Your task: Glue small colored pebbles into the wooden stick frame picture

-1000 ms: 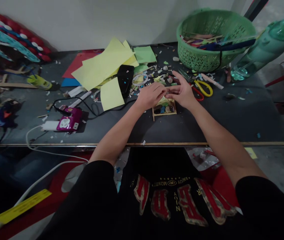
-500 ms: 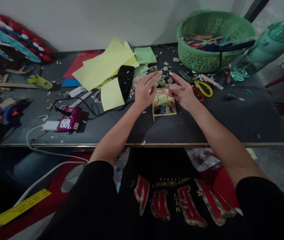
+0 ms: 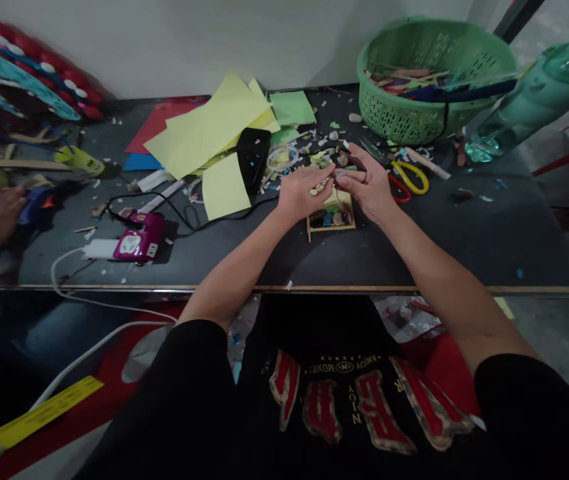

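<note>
Dark desk [image 3: 464, 247] strewn with paper scraps. My left hand [image 3: 304, 195] and right hand [image 3: 371, 192] meet, each grip narrow, pinching one small piece [image 3: 338, 177] just above the wooden frame [image 3: 331, 229] of pebbles; its smallness demands fingertips.

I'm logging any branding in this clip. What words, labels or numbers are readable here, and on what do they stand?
"ENJOY MONEY": small gold letters, upside down to the camera, on the black shirt.
Large red letters on the same shirt: upside down and creased, not surely readable.
Yellow strip at lower left: dark print, too blurred to read.
Purple socket block: no readable marking.
</note>
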### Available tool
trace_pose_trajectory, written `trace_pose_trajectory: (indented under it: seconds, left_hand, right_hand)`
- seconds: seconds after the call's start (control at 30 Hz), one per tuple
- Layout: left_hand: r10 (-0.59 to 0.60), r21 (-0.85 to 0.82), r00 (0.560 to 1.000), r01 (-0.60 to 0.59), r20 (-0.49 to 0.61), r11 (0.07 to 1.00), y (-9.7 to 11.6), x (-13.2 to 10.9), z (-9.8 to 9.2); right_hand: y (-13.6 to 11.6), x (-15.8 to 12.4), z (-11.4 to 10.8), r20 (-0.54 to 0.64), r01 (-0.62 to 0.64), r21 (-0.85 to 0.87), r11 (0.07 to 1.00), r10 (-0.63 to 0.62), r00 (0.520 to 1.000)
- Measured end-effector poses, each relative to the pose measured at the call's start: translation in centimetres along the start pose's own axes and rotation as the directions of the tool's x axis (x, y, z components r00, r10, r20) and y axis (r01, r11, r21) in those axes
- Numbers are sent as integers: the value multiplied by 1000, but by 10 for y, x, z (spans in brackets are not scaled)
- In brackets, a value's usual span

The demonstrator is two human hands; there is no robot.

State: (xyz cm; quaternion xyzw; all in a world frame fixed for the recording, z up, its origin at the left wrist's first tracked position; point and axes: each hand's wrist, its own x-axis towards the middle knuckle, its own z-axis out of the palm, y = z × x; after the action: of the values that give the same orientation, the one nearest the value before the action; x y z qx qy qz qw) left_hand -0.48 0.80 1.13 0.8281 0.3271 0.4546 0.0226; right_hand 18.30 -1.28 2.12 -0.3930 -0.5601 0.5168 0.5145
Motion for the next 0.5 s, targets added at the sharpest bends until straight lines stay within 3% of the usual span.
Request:
trace_pose_trajectory:
  seconds: [0.13, 0.5]
  left_hand:
    - [13, -19, 1000, -12, 4, 1000, -4, 0, 2]
    - [137, 53, 990, -138, 24, 989, -13, -1, 4]
  right_hand:
    - [-1, -3, 3, -4, 24, -33, 999, -24, 1000]
    - [2, -6, 1, 16, -64, 59, 996, 63, 998]
